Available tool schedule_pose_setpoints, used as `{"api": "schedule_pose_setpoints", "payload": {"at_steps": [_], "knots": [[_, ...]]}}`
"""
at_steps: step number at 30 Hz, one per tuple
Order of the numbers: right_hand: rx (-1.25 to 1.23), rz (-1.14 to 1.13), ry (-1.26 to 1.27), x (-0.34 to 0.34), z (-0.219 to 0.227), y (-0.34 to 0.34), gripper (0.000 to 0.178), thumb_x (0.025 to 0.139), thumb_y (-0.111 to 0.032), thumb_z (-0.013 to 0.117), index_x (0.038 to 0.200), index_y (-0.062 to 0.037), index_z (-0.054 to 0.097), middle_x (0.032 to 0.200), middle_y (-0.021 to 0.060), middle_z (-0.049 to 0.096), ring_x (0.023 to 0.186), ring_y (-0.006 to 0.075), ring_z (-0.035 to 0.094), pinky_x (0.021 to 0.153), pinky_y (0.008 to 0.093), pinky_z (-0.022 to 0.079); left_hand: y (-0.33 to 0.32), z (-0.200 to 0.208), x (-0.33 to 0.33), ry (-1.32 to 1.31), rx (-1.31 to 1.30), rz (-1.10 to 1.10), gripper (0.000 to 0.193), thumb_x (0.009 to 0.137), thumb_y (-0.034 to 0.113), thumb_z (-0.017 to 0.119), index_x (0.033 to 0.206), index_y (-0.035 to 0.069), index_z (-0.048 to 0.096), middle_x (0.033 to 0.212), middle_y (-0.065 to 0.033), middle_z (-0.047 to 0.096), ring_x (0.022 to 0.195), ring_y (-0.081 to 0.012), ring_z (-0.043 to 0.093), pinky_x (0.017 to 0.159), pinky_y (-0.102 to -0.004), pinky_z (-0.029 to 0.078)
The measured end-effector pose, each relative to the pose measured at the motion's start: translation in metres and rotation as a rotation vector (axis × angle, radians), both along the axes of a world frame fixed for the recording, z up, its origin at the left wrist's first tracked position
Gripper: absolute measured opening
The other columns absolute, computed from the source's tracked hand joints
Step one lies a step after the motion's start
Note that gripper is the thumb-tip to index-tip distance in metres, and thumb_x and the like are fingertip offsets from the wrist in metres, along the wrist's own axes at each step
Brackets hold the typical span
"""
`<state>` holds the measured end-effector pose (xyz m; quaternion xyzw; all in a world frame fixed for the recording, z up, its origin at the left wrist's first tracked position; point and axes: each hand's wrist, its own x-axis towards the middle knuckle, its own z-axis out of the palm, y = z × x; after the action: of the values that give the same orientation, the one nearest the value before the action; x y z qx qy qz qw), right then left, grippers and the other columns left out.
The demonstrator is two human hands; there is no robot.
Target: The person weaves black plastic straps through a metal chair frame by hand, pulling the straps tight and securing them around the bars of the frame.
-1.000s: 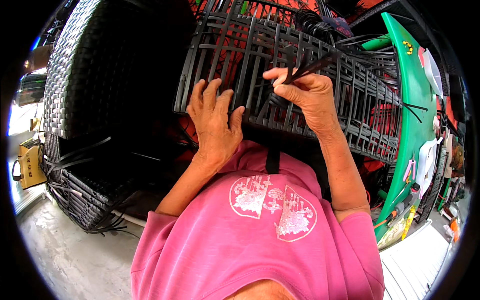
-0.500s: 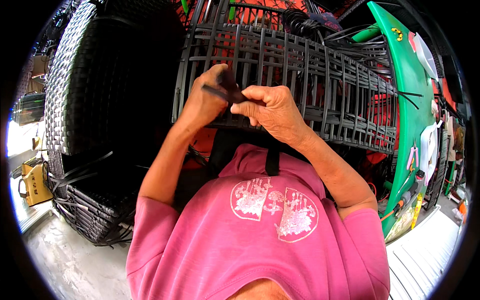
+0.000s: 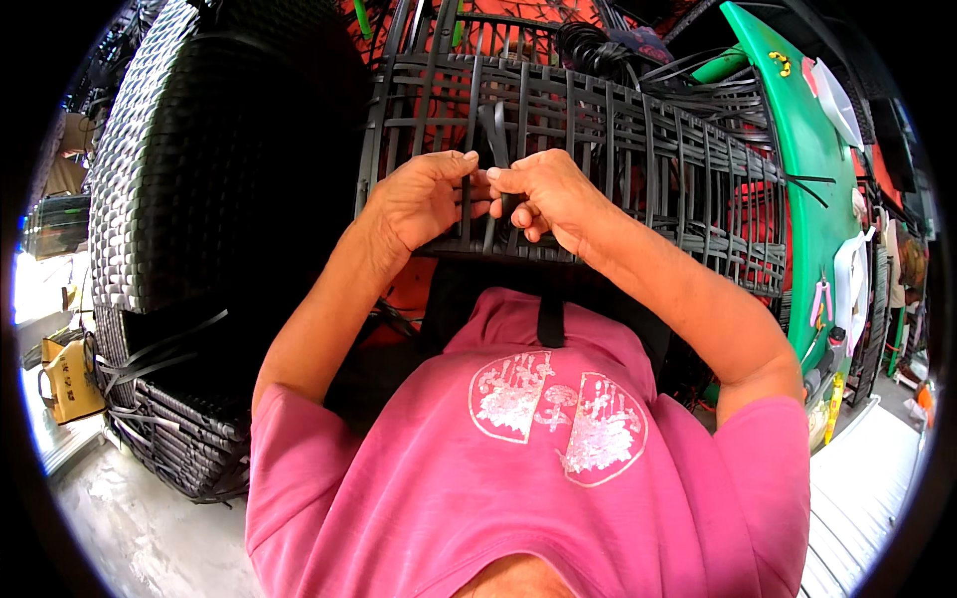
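Note:
Both my hands are at the near side of a half-woven frame (image 3: 609,135) of dark strips, with open gaps between them. My right hand (image 3: 550,196) pinches a flat dark plastic strip (image 3: 497,135) between thumb and fingers; its bent upper part stands above the fingertips. Close beside it, my left hand (image 3: 424,197) has its thumb and fingers curled around a narrow upright strip (image 3: 466,212). The fingertips of the two hands nearly meet. Where the strips run behind the fingers is hidden.
A finished woven piece (image 3: 140,189) stands at the left, with loose strip ends below. Coiled dark strips (image 3: 590,50) lie beyond the frame. At the right is a green board (image 3: 805,179) with pink-handled pliers (image 3: 820,302). A yellow box (image 3: 72,381) sits far left.
My hands were higher and turned inward around a blurred, bent strip. Now they sit side by side, the left lower and opened toward the right, and the strip rises above the right fingers.

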<state>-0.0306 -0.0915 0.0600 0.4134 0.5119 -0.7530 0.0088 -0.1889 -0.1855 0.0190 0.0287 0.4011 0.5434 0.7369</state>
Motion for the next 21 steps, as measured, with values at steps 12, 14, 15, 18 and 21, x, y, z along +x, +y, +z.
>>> {"api": "schedule_pose_setpoints", "payload": {"at_steps": [12,14,15,18,21], "knots": [[-0.023,0.202,-0.272,-0.032,-0.004,0.022,0.015,0.083,-0.012,0.060,0.077,0.0016,0.060,0.063,0.0068,0.058,0.040,0.0072,0.044,0.031,0.0206,0.032,-0.007,-0.007,0.008,-0.096,0.147,0.113,0.020,0.091,0.020,0.052,0.095,0.002,0.060,0.090,-0.0081,0.063,0.086,-0.0235,0.058,0.081,-0.0384,0.045],[0.151,0.382,-0.284,-0.041,0.001,0.020,0.013,0.079,-0.009,0.060,0.072,0.0021,0.060,0.059,0.0059,0.057,0.037,0.0081,0.043,0.028,0.0226,0.032,-0.010,-0.008,0.014,-0.029,0.177,0.156,0.021,0.092,0.019,0.050,0.097,0.001,0.061,0.090,-0.0076,0.063,0.085,-0.0222,0.058,0.079,-0.0370,0.044],[0.240,0.480,-0.314,-0.044,0.006,0.019,0.012,0.079,-0.009,0.060,0.075,0.0018,0.061,0.060,0.0063,0.058,0.039,0.0085,0.045,0.031,0.0236,0.035,-0.011,-0.010,0.019,0.008,0.194,0.208,0.022,0.092,0.019,0.050,0.097,0.001,0.061,0.091,-0.0078,0.063,0.085,-0.0213,0.057,0.078,-0.0360,0.044],[0.348,0.649,-0.263,-0.048,-0.004,0.025,0.012,0.079,-0.009,0.061,0.085,0.0012,0.064,0.066,0.0067,0.062,0.045,0.0099,0.052,0.038,0.0247,0.046,-0.013,-0.013,0.031,0.101,0.224,0.356,0.026,0.091,0.017,0.050,0.102,-0.003,0.061,0.100,-0.0093,0.064,0.089,-0.0182,0.057,0.079,-0.0316,0.042],[0.135,0.554,-0.095,-0.038,-0.014,0.035,0.016,0.079,-0.008,0.062,0.092,0.0014,0.064,0.067,0.0054,0.063,0.046,0.0112,0.055,0.040,0.0247,0.049,-0.020,-0.002,0.046,0.202,0.344,0.396,0.032,0.091,0.017,0.049,0.111,-0.007,0.058,0.106,-0.0100,0.064,0.091,-0.0177,0.057,0.081,-0.0300,0.040]]}}
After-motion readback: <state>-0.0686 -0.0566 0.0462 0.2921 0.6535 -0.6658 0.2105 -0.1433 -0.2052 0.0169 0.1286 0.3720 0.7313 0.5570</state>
